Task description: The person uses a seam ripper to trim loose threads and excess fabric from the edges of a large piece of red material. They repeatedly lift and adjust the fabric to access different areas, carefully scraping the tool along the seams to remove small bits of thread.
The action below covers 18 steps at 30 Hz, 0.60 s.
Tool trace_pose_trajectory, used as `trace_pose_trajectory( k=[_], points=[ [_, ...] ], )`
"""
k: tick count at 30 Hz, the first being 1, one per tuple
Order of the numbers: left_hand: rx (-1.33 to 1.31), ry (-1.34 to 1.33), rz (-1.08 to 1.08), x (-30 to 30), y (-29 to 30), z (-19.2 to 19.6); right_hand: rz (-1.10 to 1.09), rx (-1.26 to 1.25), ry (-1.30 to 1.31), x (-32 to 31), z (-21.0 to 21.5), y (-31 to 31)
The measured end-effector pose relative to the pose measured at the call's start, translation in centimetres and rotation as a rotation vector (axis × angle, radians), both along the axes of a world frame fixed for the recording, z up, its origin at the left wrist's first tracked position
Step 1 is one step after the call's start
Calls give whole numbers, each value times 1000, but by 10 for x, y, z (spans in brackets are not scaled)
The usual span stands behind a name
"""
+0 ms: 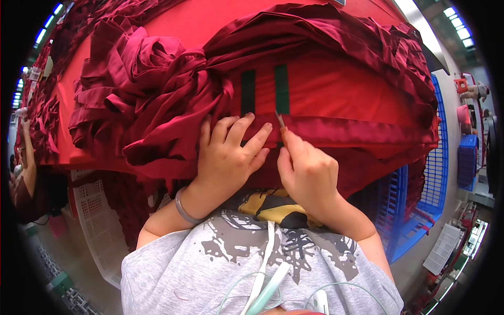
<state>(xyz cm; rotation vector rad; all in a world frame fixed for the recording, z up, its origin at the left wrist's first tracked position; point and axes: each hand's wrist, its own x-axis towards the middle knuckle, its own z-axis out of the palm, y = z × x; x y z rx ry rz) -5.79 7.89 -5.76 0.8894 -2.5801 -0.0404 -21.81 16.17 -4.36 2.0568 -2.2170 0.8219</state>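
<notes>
Two hands at near table edge — left hand (227, 155) flat, pinning maroon fabric (157, 100); right hand (304, 170) pinching small snips (280, 121) — cut close, keep cloth taut.

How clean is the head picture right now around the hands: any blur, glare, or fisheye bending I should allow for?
Head view: sharp and evenly lit at the centre, where the left hand presses the dark red folded cloth and the right hand holds a thin pointed tool; no glare on the cloth; ceiling strip lights are bright at the rim; the blue plastic crate curves strongly; corners are black.
</notes>
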Motion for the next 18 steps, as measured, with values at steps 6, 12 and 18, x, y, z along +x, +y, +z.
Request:
trace_pose_trajectory(
  k=[6,12,18],
  points=[
    [25,-3,15,1,2,-1,10,3,-90,-3,18,3],
    [23,-14,15,0,2,-2,51,15,23,0,4,3],
    [43,-10,7,2,2,0,13,-105,-20,-4,5,-3]
  ],
)
